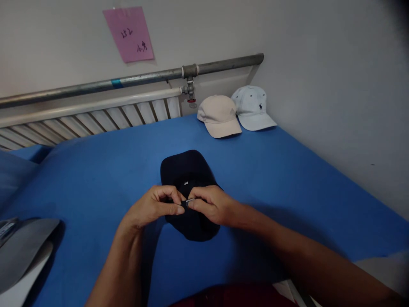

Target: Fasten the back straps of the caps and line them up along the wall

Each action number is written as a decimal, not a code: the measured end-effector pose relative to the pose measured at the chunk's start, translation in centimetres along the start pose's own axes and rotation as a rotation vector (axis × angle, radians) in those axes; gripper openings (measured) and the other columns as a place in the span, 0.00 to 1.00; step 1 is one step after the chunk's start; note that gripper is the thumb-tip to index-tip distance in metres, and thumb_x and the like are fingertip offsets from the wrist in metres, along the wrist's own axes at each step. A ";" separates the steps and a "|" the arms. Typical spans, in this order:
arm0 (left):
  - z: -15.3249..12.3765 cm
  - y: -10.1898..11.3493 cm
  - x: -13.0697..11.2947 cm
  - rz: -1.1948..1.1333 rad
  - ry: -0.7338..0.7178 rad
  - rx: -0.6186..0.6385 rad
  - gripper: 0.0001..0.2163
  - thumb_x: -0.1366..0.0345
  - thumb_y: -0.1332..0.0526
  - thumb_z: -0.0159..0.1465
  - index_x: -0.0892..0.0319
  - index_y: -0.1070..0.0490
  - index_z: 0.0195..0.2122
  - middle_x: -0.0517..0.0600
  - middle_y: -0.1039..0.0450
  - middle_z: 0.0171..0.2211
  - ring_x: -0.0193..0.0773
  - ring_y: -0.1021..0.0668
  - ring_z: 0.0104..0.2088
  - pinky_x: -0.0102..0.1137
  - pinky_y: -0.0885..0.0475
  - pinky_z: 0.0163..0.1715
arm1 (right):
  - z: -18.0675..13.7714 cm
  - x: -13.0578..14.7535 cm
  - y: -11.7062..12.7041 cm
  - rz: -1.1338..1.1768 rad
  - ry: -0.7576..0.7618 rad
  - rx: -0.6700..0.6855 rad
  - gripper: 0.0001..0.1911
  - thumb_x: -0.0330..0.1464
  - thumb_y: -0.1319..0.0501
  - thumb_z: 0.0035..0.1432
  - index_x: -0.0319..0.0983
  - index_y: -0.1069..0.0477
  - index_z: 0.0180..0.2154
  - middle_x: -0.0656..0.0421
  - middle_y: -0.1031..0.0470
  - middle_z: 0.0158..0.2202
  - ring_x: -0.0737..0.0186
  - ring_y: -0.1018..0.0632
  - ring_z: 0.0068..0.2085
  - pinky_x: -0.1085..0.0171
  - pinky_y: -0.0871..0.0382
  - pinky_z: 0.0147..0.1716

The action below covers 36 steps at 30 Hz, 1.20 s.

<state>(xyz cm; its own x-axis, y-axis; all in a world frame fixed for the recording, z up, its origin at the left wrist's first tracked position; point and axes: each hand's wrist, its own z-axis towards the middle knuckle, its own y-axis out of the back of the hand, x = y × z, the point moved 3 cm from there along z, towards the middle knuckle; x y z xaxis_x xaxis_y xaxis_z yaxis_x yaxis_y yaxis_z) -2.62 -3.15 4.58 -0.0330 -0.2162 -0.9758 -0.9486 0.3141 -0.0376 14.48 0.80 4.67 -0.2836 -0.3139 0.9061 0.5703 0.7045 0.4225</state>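
Hands first: left hand (pixel 152 209) and right hand (pixel 209 205) meet over the dark navy cap (pixel 188 170), fingertips pinched shut on a small metal buckle (pixel 189 200) at its strap, which looks like the adjuster at the back. The cap lies flat on the blue cloth (pixel 271 179) right under the grip, with a tiny white mark just beyond the knuckles. My take: keep the cap resting on the cloth, brace the buckle with one hand and work the strap with the other, small moves, no yanking. Off to the left of the grip sits a grey cap (pixel 22 247). Well beyond, toward the wall, a beige cap (pixel 219 115) touches a pale blue cap (pixel 252 106).
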 end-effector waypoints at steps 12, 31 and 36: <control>-0.5 1.7 0.5 -0.044 -0.031 0.024 0.09 0.71 0.32 0.54 0.59 0.30 0.35 0.44 0.31 0.30 0.27 0.32 0.28 0.23 0.37 0.28 | 0.6 -0.8 1.0 0.067 0.141 -0.119 0.11 0.29 0.42 0.57 0.40 0.30 0.43 0.60 0.28 0.35 0.68 0.28 0.32 0.66 0.33 0.34; 0.7 0.7 0.8 0.324 0.059 0.087 0.03 0.73 0.42 0.55 0.59 0.33 0.29 0.42 0.36 0.26 0.31 0.35 0.28 0.27 0.40 0.28 | 0.6 -0.6 0.4 0.351 0.142 0.005 0.02 0.30 0.40 0.56 0.38 0.32 0.33 0.62 0.29 0.30 0.68 0.29 0.32 0.65 0.35 0.35; 1.2 0.5 1.1 0.273 0.007 0.004 0.07 0.76 0.43 0.53 0.59 0.31 0.31 0.43 0.34 0.27 0.31 0.34 0.28 0.27 0.40 0.28 | 0.9 -0.6 0.4 0.444 0.122 -0.024 0.03 0.29 0.39 0.54 0.38 0.33 0.31 0.64 0.32 0.27 0.70 0.30 0.30 0.66 0.36 0.33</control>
<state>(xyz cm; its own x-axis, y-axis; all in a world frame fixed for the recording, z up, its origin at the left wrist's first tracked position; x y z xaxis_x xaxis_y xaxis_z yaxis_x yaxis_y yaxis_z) -2.76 -2.13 3.19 -0.2897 -0.1288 -0.9484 -0.9031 0.3649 0.2263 14.19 1.80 4.29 0.0848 -0.0585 0.9947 0.6338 0.7735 -0.0085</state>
